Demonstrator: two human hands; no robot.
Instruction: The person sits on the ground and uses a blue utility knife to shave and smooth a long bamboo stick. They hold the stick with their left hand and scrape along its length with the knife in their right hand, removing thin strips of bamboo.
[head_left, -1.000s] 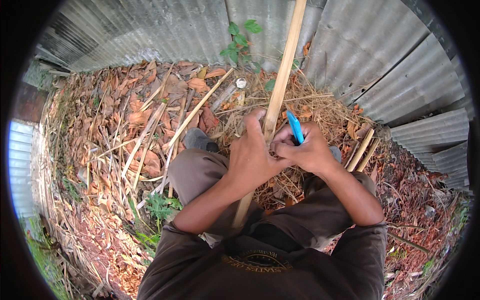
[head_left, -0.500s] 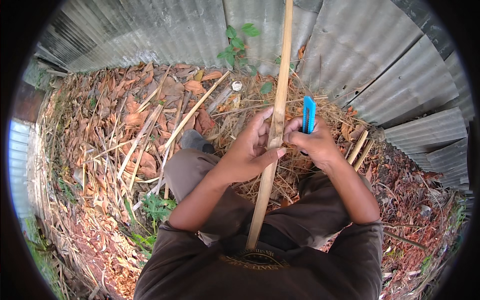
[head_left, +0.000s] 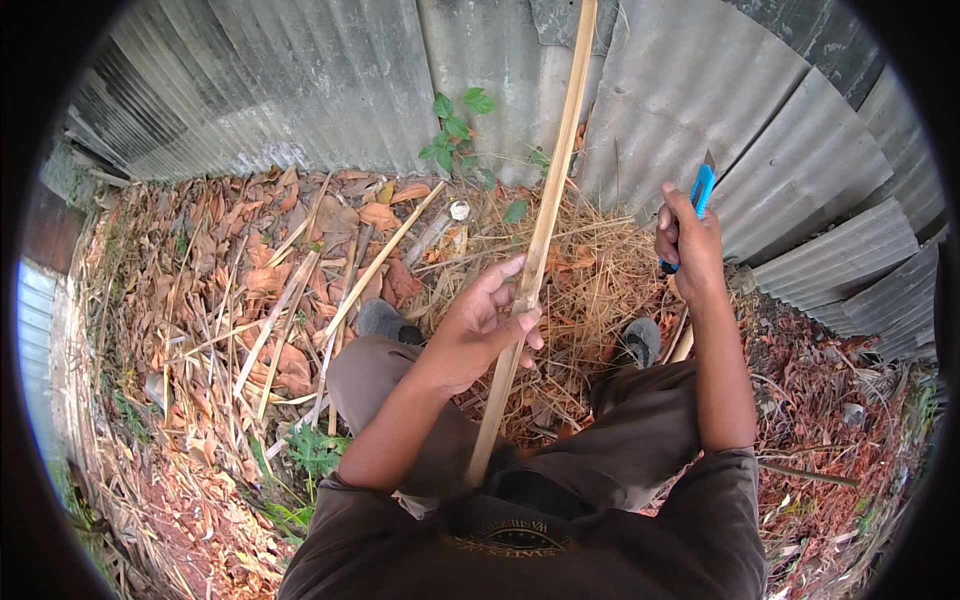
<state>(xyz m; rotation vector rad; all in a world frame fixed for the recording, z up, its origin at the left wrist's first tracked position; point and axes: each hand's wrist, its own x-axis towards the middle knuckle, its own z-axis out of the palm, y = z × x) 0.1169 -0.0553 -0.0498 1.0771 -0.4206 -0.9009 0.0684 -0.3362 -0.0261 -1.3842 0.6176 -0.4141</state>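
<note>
A long split bamboo strip (head_left: 546, 215) slants from near my lap up past the top of the view, its pale inner face showing. My left hand (head_left: 490, 325) grips it around a darker node, thumb across the front. To the right, apart from the strip, my right hand (head_left: 692, 240) is closed on a blue utility knife (head_left: 703, 190). The knife's blade is out and points up and away from me. Fingers hide the lower part of its handle.
Corrugated metal sheets (head_left: 290, 90) stand as a fence ahead and to the right. Dry leaves (head_left: 265, 275) and several loose bamboo strips (head_left: 385, 260) cover the ground at left. Straw (head_left: 600, 270) lies ahead of my feet. A green plant (head_left: 455, 130) grows against the fence.
My right hand with the knife has moved away from the strip, to the right and slightly up. The left hand keeps its hold, and the strip leans a little more to the right at its top.
</note>
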